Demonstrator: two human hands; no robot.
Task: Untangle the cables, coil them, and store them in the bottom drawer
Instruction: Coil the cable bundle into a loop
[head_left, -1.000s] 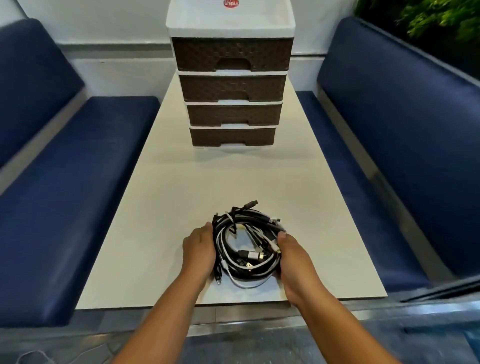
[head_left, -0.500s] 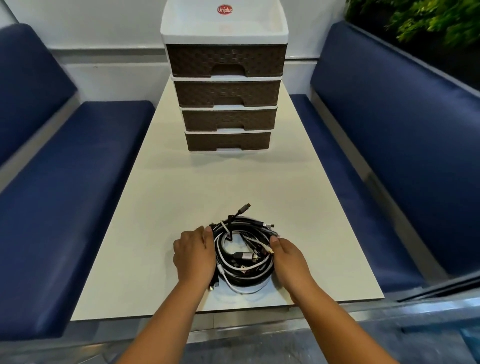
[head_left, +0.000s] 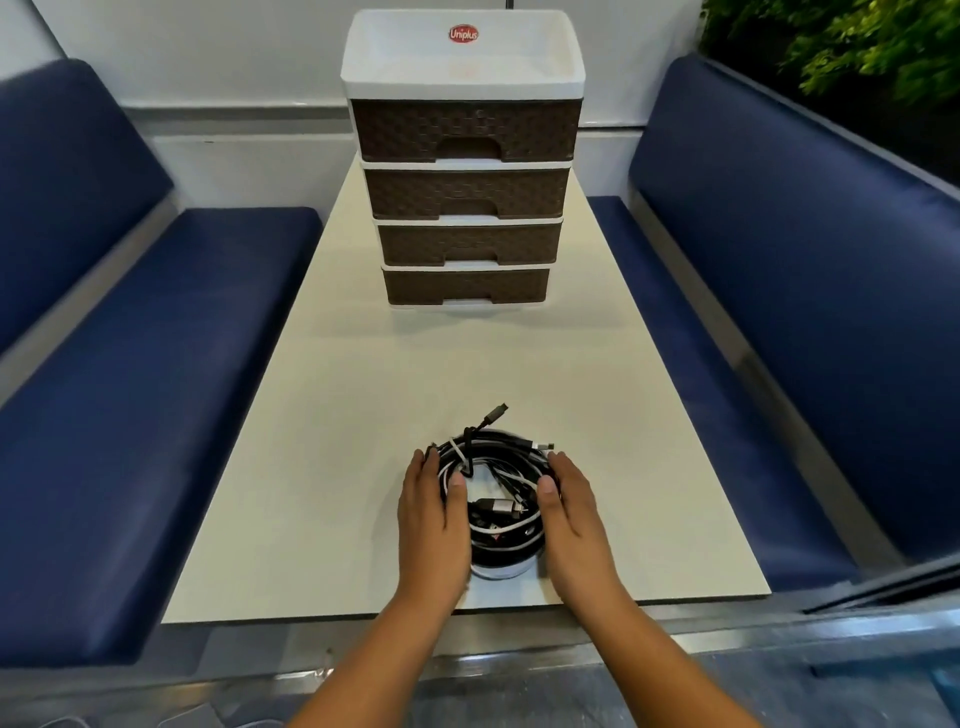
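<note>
A tangled bundle of black and white cables (head_left: 501, 512) lies in a rough ring on the near part of the cream table (head_left: 353, 415). One plug end (head_left: 496, 413) sticks out toward the far side. My left hand (head_left: 431, 519) holds the bundle's left side, thumb over the top of the cables. My right hand (head_left: 571, 519) holds the right side the same way. At the far end of the table stands a brown and white drawer unit (head_left: 465, 130); its bottom drawer (head_left: 465, 286) is closed, as are the drawers above it.
Blue cushioned benches run along both sides of the table, the left bench (head_left: 156, 389) and the right bench (head_left: 779, 338). Green plants (head_left: 857, 47) show at the top right. The table's near edge (head_left: 467, 610) lies just under my wrists.
Both hands have closed in on the bundle and squeezed it into a tighter ring, thumbs now over its top. The view has tilted so the drawer unit sits lower in frame.
</note>
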